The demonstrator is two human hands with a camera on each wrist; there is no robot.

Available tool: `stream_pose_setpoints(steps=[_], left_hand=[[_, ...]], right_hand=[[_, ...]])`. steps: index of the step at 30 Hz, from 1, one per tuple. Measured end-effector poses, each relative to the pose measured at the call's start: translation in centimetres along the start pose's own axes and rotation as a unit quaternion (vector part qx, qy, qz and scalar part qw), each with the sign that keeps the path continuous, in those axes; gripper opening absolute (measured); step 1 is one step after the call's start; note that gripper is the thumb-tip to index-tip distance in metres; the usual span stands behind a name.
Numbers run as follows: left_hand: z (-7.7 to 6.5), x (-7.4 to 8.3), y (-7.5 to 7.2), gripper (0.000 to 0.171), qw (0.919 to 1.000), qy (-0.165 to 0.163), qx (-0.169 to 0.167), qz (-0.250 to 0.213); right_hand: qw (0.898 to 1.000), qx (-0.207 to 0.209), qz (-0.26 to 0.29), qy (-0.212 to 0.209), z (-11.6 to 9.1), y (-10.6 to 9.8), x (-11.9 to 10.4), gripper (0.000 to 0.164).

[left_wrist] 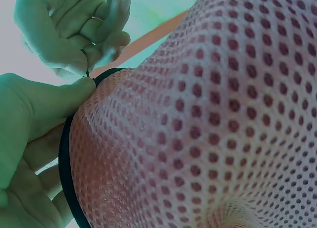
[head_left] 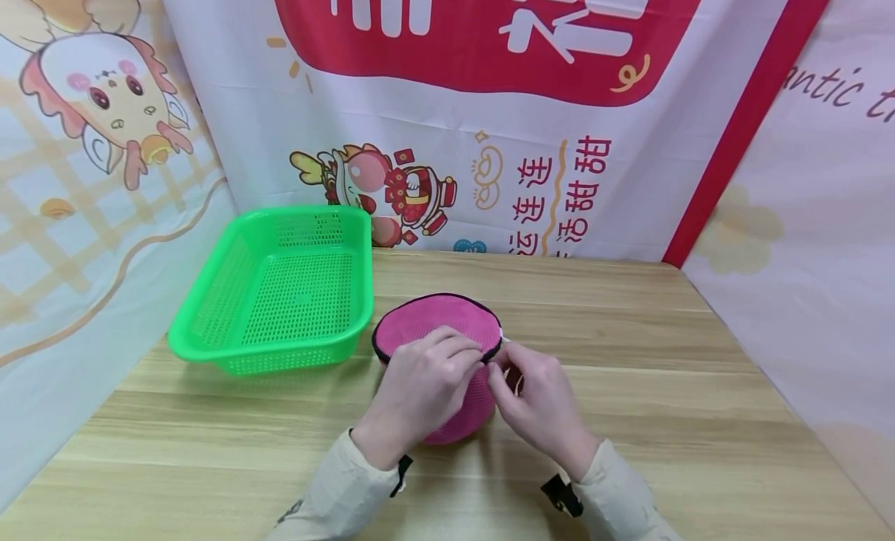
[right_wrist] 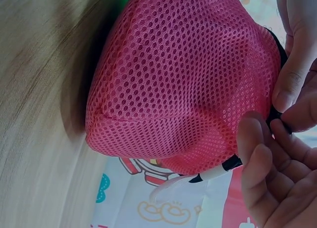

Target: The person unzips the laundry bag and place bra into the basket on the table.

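A round pink mesh bag (head_left: 457, 424) with a black-edged top (head_left: 447, 312) stands on the wooden table, its lid panel facing up. My left hand (head_left: 426, 378) pinches the black edge, thumb outside and other fingers over the top. Close beside it, my right hand (head_left: 538, 397) pinches a small dark piece at that same edge, perhaps the zipper pull; fingers partly cover it. In the right wrist view a white strap (right_wrist: 215, 171) hangs from the bag's side. The mesh hides whatever is inside.
A green plastic basket (head_left: 368, 292) stands to the left of the bag, near the back. Printed cloth (head_left: 433, 106) hangs behind the wooden table (head_left: 664, 448) and along both sides.
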State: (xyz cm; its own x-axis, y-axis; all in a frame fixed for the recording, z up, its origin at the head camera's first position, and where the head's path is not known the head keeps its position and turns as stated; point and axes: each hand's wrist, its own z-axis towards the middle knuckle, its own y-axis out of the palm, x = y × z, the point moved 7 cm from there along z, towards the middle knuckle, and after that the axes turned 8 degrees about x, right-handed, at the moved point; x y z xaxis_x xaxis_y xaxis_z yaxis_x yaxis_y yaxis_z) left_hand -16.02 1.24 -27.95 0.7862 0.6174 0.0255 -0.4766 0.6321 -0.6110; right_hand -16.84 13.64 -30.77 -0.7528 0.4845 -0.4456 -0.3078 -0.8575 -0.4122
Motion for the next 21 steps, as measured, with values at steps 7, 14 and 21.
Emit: stream_pose_setpoints(steps=[7,14,21], left_hand=[[-0.05,-0.01,0.06,0.011,1.0000,0.002,0.007,0.001],[0.00,-0.03,0.11,0.011,1.0000,-0.001,0.004,0.004],[0.02,-0.07,0.10,0.009,1.0000,0.000,0.006,0.007]], right_hand=[[0.999,0.020,-0.029,0.000,0.02,-0.33,0.10,0.019],[0.999,0.025,-0.043,0.005,0.01,-0.49,0.43,0.017],[0.997,0.026,-0.066,0.027,-0.03,-0.69,0.94,0.019]])
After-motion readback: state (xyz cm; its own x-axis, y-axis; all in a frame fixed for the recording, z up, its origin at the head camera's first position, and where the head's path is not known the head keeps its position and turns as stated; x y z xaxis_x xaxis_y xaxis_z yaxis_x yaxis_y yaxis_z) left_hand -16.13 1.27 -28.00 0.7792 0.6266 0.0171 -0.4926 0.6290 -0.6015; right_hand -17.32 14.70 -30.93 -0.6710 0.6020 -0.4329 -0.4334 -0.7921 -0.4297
